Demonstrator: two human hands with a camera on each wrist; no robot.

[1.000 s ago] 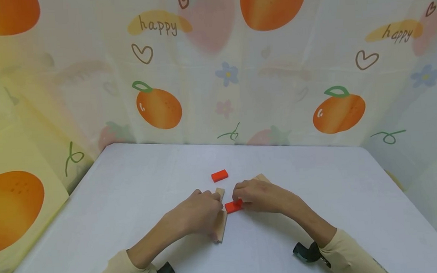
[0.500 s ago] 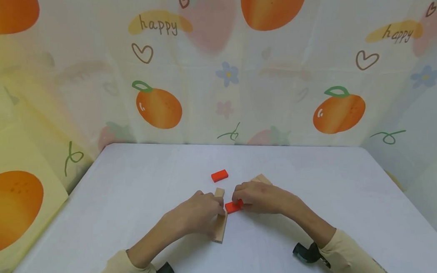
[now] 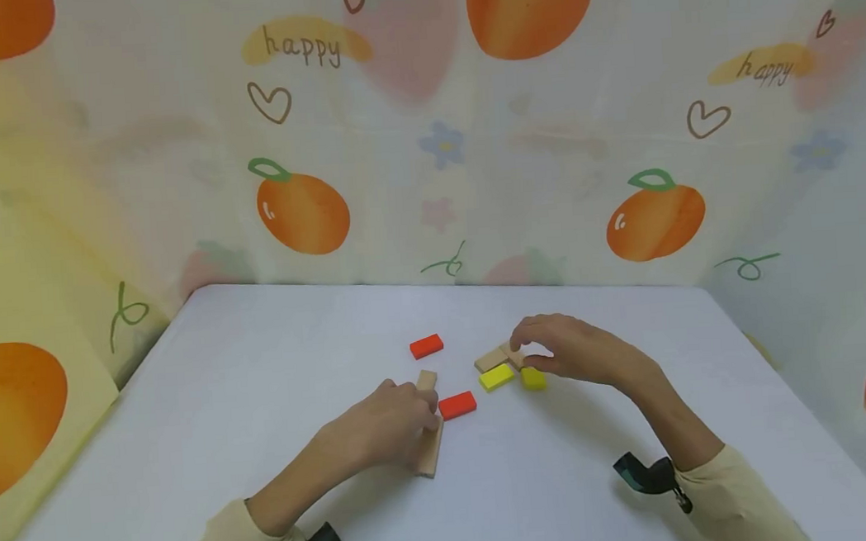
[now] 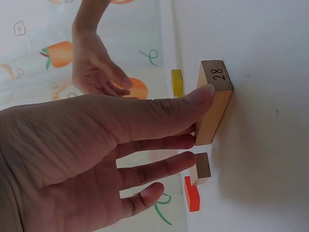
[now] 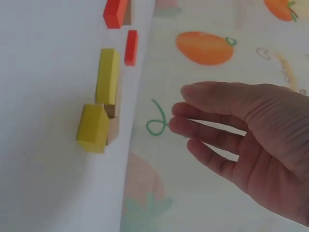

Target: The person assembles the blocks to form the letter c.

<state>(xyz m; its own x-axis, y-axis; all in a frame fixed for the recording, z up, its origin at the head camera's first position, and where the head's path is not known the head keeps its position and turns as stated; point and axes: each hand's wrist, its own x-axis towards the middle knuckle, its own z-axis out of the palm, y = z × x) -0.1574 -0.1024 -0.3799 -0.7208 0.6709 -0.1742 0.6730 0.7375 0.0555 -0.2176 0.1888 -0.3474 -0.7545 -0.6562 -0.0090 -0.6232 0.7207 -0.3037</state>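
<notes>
Two yellow rectangular blocks [image 3: 496, 377] now show on the white table [image 3: 296, 337] where the right hand [image 3: 572, 349] hid them half a second ago; that hand has left the nearer red rectangular block [image 3: 458, 405]. Its fingers are loosely bent, thumb apart, holding nothing, over pale wooden blocks [image 3: 491, 359]. The left hand [image 3: 386, 426] stays put, thumb and fingers pinching a brown wooden block stamped 28 [image 4: 215, 116], just left of that red block. Its index finger is mostly hidden behind the thumb in the left wrist view; the right fingertips cover part of one pale block in the head view.
</notes>
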